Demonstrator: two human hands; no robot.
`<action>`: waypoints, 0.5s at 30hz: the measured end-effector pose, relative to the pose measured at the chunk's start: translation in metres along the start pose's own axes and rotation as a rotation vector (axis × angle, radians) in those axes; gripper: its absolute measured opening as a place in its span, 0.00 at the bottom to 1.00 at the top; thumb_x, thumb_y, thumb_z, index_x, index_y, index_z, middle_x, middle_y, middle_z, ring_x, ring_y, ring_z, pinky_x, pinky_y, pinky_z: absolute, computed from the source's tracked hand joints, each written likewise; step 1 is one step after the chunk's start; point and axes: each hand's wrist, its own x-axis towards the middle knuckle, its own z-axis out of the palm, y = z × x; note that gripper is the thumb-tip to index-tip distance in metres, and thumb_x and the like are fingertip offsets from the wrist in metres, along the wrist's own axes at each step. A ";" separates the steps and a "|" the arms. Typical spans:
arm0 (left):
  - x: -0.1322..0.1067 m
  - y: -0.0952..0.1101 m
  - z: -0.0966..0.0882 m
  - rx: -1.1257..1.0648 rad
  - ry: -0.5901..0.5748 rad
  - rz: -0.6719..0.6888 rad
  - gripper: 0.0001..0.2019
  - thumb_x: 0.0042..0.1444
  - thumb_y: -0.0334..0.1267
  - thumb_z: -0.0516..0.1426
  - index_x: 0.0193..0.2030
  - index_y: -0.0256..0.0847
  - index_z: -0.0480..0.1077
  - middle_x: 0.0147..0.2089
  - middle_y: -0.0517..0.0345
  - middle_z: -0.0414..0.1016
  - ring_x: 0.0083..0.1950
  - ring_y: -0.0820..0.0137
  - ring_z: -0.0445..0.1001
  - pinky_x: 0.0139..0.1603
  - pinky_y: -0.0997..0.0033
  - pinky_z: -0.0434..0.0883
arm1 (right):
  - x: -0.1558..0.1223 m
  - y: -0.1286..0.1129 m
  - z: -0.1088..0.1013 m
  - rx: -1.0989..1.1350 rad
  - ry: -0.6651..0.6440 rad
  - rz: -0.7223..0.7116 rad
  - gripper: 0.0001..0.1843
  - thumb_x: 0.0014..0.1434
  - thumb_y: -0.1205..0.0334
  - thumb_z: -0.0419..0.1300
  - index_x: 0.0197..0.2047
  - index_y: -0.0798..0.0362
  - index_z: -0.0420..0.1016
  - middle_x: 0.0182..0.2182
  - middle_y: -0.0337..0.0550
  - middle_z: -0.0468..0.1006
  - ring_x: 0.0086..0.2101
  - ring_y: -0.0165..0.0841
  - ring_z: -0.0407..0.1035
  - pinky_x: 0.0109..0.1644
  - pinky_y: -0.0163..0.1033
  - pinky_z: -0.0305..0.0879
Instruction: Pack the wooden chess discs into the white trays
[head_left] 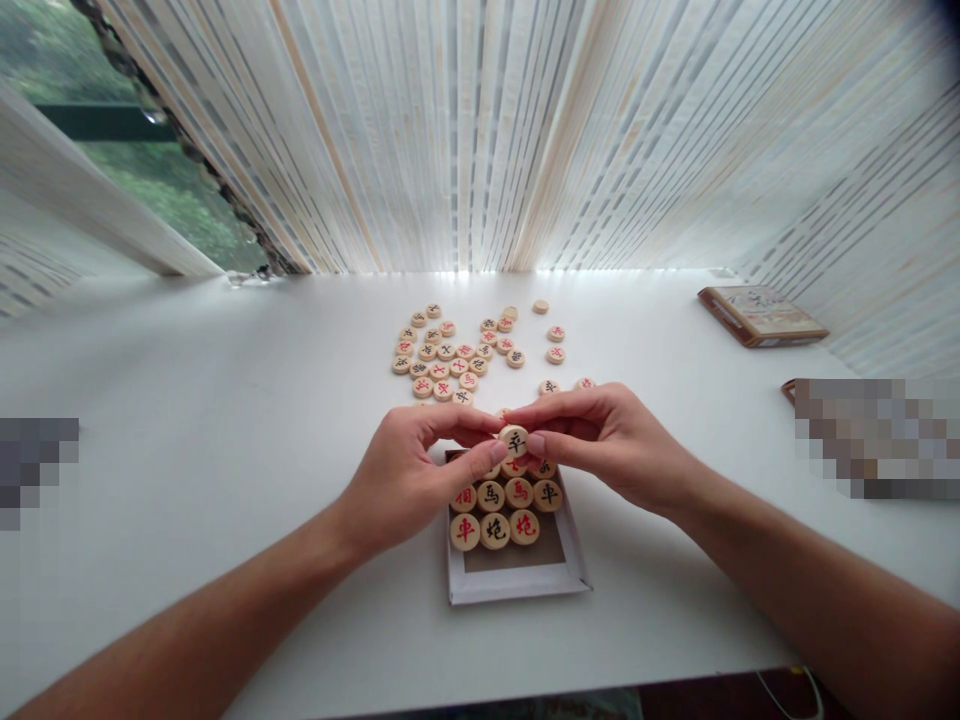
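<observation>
My left hand [409, 475] and my right hand [604, 435] meet above a shallow white box [517, 583]. Both pinch one round wooden chess piece [514, 440] with a black character, held between thumbs and forefingers. Under the hands, several wooden pieces [495, 512] with red or black characters lie in rows inside the box. Farther back on the white table [225, 480], a loose scatter of the same pieces [457, 355] lies face up.
A brown box lid [761, 315] lies at the back right near the striped curtain [525, 130]. Blurred patches sit at the right and left edges. The table's front edge runs just below the box.
</observation>
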 end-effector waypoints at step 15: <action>0.000 0.002 0.000 0.047 0.009 0.027 0.06 0.63 0.39 0.68 0.43 0.40 0.86 0.39 0.57 0.89 0.40 0.69 0.85 0.42 0.76 0.78 | -0.004 -0.002 0.003 0.078 -0.013 0.016 0.10 0.58 0.66 0.78 0.44 0.51 0.90 0.32 0.44 0.88 0.33 0.31 0.84 0.37 0.28 0.80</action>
